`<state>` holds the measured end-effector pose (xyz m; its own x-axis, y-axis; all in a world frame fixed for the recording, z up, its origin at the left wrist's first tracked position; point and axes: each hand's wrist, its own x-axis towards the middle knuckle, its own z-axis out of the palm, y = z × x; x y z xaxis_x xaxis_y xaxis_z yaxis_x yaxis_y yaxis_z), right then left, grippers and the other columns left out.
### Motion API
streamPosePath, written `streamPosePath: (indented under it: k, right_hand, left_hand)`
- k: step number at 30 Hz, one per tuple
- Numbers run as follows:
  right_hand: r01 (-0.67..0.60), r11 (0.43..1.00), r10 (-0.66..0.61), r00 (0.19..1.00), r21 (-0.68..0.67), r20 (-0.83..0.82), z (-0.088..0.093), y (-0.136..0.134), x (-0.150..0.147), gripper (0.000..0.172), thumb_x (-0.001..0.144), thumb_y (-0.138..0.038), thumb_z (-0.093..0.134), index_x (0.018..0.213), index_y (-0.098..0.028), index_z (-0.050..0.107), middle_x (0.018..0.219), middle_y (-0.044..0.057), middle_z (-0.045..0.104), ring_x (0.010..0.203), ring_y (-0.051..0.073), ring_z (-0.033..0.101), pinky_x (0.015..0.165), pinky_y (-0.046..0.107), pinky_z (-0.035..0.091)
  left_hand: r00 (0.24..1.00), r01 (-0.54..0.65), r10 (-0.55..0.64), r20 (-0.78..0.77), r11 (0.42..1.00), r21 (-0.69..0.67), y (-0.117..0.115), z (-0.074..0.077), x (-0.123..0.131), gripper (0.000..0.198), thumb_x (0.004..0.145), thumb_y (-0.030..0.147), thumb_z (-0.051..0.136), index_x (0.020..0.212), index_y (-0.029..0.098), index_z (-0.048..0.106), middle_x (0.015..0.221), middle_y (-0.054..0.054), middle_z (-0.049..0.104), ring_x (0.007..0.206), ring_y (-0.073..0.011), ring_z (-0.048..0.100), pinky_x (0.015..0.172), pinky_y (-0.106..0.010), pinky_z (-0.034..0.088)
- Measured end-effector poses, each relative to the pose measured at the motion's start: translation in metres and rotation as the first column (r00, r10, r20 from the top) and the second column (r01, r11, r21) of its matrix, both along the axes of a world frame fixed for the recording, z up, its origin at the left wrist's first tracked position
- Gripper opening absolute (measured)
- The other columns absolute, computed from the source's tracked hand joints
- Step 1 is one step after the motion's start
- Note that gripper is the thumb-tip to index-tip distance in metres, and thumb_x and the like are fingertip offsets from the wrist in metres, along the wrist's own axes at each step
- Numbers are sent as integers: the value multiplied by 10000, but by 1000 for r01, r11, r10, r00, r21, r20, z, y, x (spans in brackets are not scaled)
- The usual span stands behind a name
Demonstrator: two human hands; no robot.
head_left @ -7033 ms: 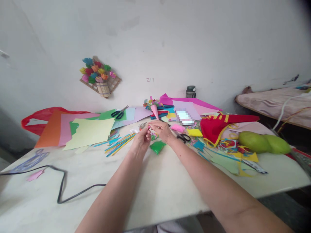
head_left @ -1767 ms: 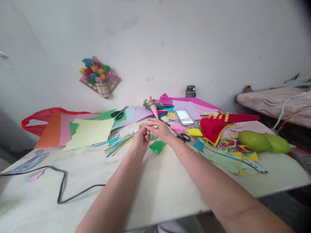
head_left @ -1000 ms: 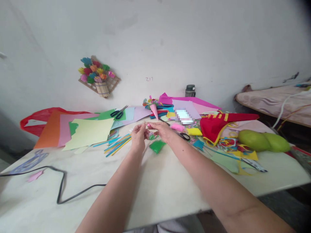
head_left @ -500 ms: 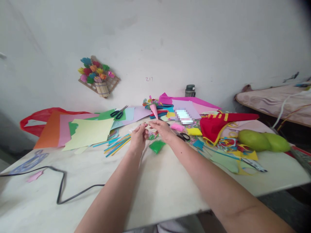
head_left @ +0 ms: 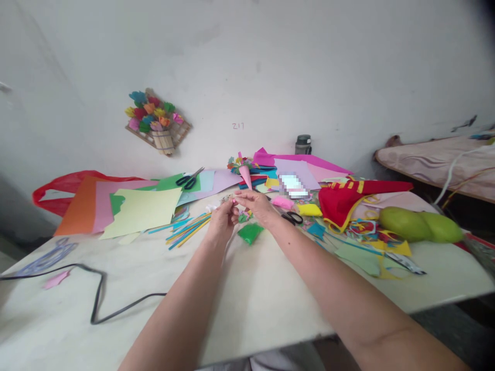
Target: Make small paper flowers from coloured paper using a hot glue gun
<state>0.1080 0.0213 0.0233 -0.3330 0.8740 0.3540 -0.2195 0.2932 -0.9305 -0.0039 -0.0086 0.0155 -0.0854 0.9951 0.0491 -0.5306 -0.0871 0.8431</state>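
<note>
Over the middle of the table my left hand (head_left: 223,220) is closed, its thumb and fingers pinched on a small pink piece (head_left: 234,201), too small to name further. My right hand (head_left: 258,206) meets it from the right, fingertips pressed together at the same piece. Below the hands lies a green packet (head_left: 250,234). Left of my left hand are several coloured paper strips (head_left: 187,231). Behind the hands stands a pink paper cone (head_left: 245,175) topped with multicoloured paper pieces. Dark-handled scissors (head_left: 294,218) lie partly hidden beside my right wrist.
Coloured paper sheets (head_left: 143,211) and another pair of scissors (head_left: 189,179) lie at the left. A black cable (head_left: 99,293) crosses the front left. Rightward are pink (head_left: 283,202) and yellow (head_left: 309,209) packets, red cloth (head_left: 348,201), paper scraps and green fruit (head_left: 406,224).
My left hand has shifted slightly right and its fingers have turned closer to the right fingertips. The small pink piece now shows between them. The things on the table have stayed put.
</note>
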Motion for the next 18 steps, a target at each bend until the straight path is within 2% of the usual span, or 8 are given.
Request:
streamPosePath:
  k: [10, 14, 18]
  right_hand:
    - [21, 999, -21, 1000, -36, -1, 3, -1, 1, 185, 667, -302, 606, 772, -172, 685, 1044, 48, 597, 712, 107, 534, 502, 203, 364]
    - [14, 1000, -14, 1000, -11, 10, 2, -1, 0, 169, 666, -304, 606, 716, -164, 687, 1087, 48, 578, 682, 100, 532, 491, 212, 354]
    - [10, 998, -11, 1000, -62, -17, -1, 1, -1, 195, 635, -319, 635, 740, -162, 682, 1059, 53, 591, 604, 79, 517, 491, 222, 348]
  left_hand:
    - [998, -2, 4, -64, 999, 33, 1, -3, 0, 264, 625, 340, 648, 689, 115, 525, 407, 49, 469, 296, -10, 281, 329, -147, 157]
    - [986, -53, 62, -152, 996, 66, 1, -3, 1, 315, 624, 411, 639, 667, 128, 506, 412, 40, 485, 292, -28, 321, 323, -161, 180]
    - [958, -95, 121, -260, 989, 110, 0, -2, 4, 364, 634, 480, 613, 623, 136, 495, 408, 34, 486, 286, -41, 342, 314, -179, 200]
